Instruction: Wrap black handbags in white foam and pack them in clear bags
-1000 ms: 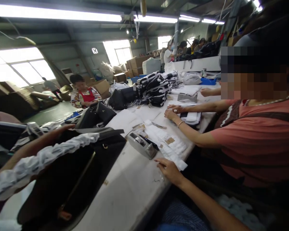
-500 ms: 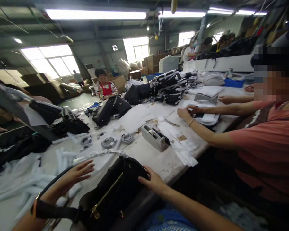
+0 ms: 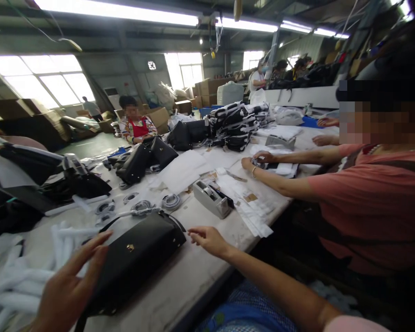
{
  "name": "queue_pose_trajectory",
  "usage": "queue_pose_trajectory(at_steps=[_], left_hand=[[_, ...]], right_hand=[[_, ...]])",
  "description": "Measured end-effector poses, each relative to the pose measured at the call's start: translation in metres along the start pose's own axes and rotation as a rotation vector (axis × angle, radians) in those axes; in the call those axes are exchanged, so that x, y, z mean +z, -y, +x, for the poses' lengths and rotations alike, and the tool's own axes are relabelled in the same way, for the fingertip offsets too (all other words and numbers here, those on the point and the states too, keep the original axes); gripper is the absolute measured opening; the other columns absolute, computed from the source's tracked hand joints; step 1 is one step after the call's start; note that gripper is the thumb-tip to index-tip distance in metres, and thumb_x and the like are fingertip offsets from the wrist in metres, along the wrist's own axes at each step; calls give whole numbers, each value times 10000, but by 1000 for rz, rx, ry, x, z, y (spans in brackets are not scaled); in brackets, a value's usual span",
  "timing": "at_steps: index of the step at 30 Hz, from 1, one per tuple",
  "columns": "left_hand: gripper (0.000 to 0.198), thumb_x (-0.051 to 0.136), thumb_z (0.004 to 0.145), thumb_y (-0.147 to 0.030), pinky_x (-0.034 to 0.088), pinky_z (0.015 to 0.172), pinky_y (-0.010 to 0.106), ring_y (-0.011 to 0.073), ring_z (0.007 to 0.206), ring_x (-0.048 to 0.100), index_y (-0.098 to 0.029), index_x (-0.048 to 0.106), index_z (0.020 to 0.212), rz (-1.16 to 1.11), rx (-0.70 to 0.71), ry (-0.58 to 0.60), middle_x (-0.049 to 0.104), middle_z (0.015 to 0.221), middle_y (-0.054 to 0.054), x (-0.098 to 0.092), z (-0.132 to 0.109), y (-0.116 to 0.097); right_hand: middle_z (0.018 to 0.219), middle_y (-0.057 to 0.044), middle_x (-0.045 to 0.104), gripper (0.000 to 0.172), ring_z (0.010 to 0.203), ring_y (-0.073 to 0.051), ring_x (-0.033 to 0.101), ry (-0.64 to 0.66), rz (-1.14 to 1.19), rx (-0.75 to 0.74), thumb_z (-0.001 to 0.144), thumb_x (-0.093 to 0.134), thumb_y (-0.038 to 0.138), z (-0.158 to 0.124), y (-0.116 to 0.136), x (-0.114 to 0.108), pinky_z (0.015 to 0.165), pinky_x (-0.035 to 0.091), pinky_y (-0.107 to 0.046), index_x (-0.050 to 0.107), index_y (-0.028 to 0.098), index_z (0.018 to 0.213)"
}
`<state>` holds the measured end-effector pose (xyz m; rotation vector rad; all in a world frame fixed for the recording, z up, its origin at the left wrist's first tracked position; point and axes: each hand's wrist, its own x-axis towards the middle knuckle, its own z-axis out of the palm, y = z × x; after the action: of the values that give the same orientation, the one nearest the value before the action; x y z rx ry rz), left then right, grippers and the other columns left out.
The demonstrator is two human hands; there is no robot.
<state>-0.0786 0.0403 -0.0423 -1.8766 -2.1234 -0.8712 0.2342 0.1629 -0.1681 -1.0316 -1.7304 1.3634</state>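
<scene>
A black handbag lies on the table before me, its smooth side with a small gold clasp facing up. Its handle, partly in white wrapping, extends beyond the far edge. My left hand is at the bag's left end with thumb and fingers stretched out; whether it touches the leather I cannot tell. Just off the right end, my right hand hovers with loosely bent fingers and nothing in them. Rolled wrapped straps lie behind the bag.
A tape dispenser stands beyond my right hand, near white paper strips. White foam rolls are heaped at left. More black bags and a wrapped pile sit farther back. A co-worker's hands work at right.
The bag has turned over: its zipped side showed before, and now the clasp side does. My right hand has come off it, and my left arm is out of the strap.
</scene>
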Motion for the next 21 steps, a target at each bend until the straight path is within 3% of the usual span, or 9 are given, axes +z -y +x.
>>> queue_pose_trajectory(at_steps=[2,5,8,11,13,16,21], left_hand=[[491,448,932,-574,534,998,461,281,1197,636,-334,573,1342,-66,224,89,607,1401,5,26,-11,-26],[507,472,950,-518,429,1116,443,269,1325,533,-304,517,1408,-1,402,108,527,1483,40,71,-27,-37],[544,484,955,-489,362,1147,492,299,1363,488,-282,462,1457,94,471,83,516,1490,74,111,-45,-30],[582,464,965,-417,317,1159,499,306,1395,444,-271,362,1519,121,445,69,455,1536,94,132,-61,-26],[614,464,957,-396,304,1158,495,306,1401,434,-284,312,1542,116,409,58,419,1560,91,138,-67,-28],[639,466,947,-392,301,1151,511,315,1390,443,-308,279,1552,95,351,32,411,1566,84,141,-71,-36],[635,462,945,-392,302,1145,541,336,1374,453,-315,285,1549,71,286,6,406,1568,81,145,-70,-45]], right_hand=[[978,-62,772,322,865,-209,724,-78,-104,-48,894,591,395,4,-3,-38,797,581,-330,751,192,1088],[1109,-73,751,279,1036,-232,688,-229,-299,-93,892,584,327,10,-12,-109,952,522,-368,752,203,1078],[1112,-99,742,257,1083,-258,663,-339,-505,-82,895,559,264,13,-26,-180,1015,475,-410,758,194,1042],[1142,-132,722,305,1132,-274,633,-385,-685,-39,897,493,170,13,-43,-232,1056,440,-439,751,172,1060],[1230,-137,686,377,1204,-263,594,-349,-780,-15,878,463,101,15,-55,-253,1093,411,-428,727,167,1140],[1403,-145,575,490,1335,-253,493,-237,-885,10,852,487,71,25,-74,-268,1141,362,-409,634,158,1311],[1474,-127,511,644,1375,-277,450,0,-988,17,793,706,236,47,-94,-277,1130,371,-404,543,214,1415]])
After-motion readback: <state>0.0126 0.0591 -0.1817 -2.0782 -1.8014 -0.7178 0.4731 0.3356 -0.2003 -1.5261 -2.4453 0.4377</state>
